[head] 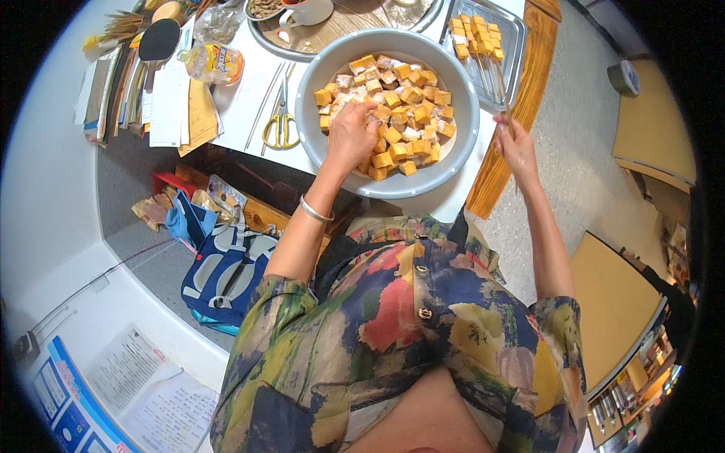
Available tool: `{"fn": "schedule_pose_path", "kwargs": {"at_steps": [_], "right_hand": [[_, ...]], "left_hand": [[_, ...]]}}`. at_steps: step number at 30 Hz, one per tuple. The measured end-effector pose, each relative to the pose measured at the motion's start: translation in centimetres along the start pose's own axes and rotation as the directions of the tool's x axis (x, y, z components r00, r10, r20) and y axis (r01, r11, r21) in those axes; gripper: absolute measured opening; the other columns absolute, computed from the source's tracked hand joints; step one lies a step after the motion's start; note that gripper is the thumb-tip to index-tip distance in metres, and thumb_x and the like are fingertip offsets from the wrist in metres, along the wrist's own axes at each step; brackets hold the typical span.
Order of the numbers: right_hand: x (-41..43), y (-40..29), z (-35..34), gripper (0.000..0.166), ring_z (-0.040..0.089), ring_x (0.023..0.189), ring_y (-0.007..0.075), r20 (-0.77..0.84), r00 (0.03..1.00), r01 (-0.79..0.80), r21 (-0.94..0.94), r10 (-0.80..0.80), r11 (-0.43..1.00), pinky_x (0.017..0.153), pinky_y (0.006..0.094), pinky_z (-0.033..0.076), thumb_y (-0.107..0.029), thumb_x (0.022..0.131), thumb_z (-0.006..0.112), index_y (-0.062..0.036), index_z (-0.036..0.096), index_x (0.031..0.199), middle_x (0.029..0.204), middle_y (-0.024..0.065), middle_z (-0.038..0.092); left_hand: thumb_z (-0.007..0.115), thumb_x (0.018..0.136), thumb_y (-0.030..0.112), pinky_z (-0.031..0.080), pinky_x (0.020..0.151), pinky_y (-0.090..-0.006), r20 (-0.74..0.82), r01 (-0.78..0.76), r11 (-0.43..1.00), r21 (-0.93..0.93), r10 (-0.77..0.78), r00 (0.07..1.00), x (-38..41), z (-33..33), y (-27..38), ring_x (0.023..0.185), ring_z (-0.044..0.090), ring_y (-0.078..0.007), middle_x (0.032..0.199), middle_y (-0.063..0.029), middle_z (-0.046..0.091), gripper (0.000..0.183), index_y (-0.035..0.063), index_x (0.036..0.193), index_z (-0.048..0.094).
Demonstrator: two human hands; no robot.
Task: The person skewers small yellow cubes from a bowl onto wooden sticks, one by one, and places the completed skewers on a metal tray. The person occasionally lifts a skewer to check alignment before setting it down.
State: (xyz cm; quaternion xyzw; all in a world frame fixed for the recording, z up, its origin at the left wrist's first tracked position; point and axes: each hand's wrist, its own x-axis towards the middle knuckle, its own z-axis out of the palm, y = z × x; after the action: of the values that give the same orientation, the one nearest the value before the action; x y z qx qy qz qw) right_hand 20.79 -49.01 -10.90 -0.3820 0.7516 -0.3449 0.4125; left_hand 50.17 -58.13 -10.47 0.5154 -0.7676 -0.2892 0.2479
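A large grey plastic basin (302, 122) sits before me, holding many golden fried tofu cubes (399, 150), some showing white cut sides. My left hand (352, 131) reaches in over its left part, fingertips down among the cubes; whether one is pinched between them is hidden. Right of the basin, my right hand (516, 146) grips a thin skewer (506, 93), whose upper part reaches over a metal tray. On that rectangular tray (514, 34) lie several skewers threaded with tofu cubes (478, 37), their bare sticks pointing toward me.
Yellow-handled scissors (280, 131) and thin sticks (264, 106) lie left of the basin. Beyond are a plastic bottle (215, 64), a black paddle (160, 41), stacked books (116, 90), and a white mug (308, 12) on a round tray (362, 22). A blue backpack (226, 277) sits below.
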Motion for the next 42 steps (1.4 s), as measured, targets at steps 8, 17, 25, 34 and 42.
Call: {"fn": "schedule_pose_path", "kwargs": {"at_steps": [8, 17, 25, 34, 42], "right_hand": [[-7.6, 0.0, 2.2, 0.021, 0.038, 0.055, 0.0036, 0.009, 0.997, -0.073, 0.301, 0.074, 0.951, 0.05, 0.0167, 0.032, -0.014, 0.091, 0.039, -0.0033, 0.048, 0.107, 0.068, -0.0025, 0.044], [-10.5, -2.3, 3.4, 0.023, 0.034, 0.05, 0.0028, 0.209, 0.976, -0.144, 0.44, 0.055, 0.886, 0.047, 0.0169, 0.029, -0.015, 0.092, 0.037, -0.0043, 0.052, 0.106, 0.059, -0.0062, 0.039], [-10.9, -3.1, 5.5, 0.026, 0.035, 0.049, 0.0016, 0.269, 0.96, -0.006, 0.316, -0.084, 0.949, 0.046, 0.0158, 0.029, -0.011, 0.09, 0.037, -0.0038, 0.044, 0.114, 0.061, -0.0028, 0.048], [-10.9, -4.6, 6.5, 0.023, 0.035, 0.047, 0.0016, 0.232, 0.972, -0.06, 0.387, -0.034, 0.92, 0.044, 0.016, 0.027, -0.008, 0.088, 0.042, -0.004, 0.044, 0.111, 0.061, -0.0022, 0.05], [-10.5, -4.1, 7.0, 0.009, 0.044, 0.053, 0.0049, 0.216, 0.975, -0.039, 0.405, -0.054, 0.914, 0.049, 0.0171, 0.033, -0.005, 0.087, 0.043, -0.0039, 0.04, 0.094, 0.061, 0.001, 0.051]], "left_hand": [[0.065, 0.063, 0.01, 0.043, 0.069, -0.037, 0.107, -0.274, 0.913, 0.302, 0.253, 0.962, 1.8, 2.1, 1.3, 0.081, 0.049, -0.0294, 0.084, -0.0153, 0.052, 0.021, 0.004, 0.083, 0.064], [0.066, 0.063, 0.013, 0.047, 0.07, -0.0352, 0.015, -0.219, 0.976, 0.002, 0.219, 0.976, 3.3, 2.3, 0.7, 0.076, 0.058, -0.0298, 0.084, -0.0135, 0.058, 0.024, 0.0001, 0.082, 0.061], [0.054, 0.082, 0.004, 0.052, 0.061, -0.0248, 0.462, 0.485, 0.039, -0.874, -0.242, 0.853, 4.0, 0.2, 1.9, 0.075, 0.06, -0.02, 0.084, -0.0089, 0.057, 0.02, -0.0035, 0.1, 0.049], [0.053, 0.082, 0.003, 0.05, 0.079, -0.0332, 0.521, 0.448, -0.284, -0.848, -0.287, 0.804, 3.5, 0.9, 2.0, 0.079, 0.055, -0.0179, 0.089, -0.0095, 0.056, 0.022, -0.0029, 0.103, 0.05], [0.058, 0.077, -0.001, 0.051, 0.074, -0.0321, 0.568, 0.472, -0.325, -0.819, -0.343, 0.749, 3.5, 0.6, 1.9, 0.076, 0.055, -0.0165, 0.081, -0.0082, 0.056, 0.014, 0.0001, 0.09, 0.052]]}}
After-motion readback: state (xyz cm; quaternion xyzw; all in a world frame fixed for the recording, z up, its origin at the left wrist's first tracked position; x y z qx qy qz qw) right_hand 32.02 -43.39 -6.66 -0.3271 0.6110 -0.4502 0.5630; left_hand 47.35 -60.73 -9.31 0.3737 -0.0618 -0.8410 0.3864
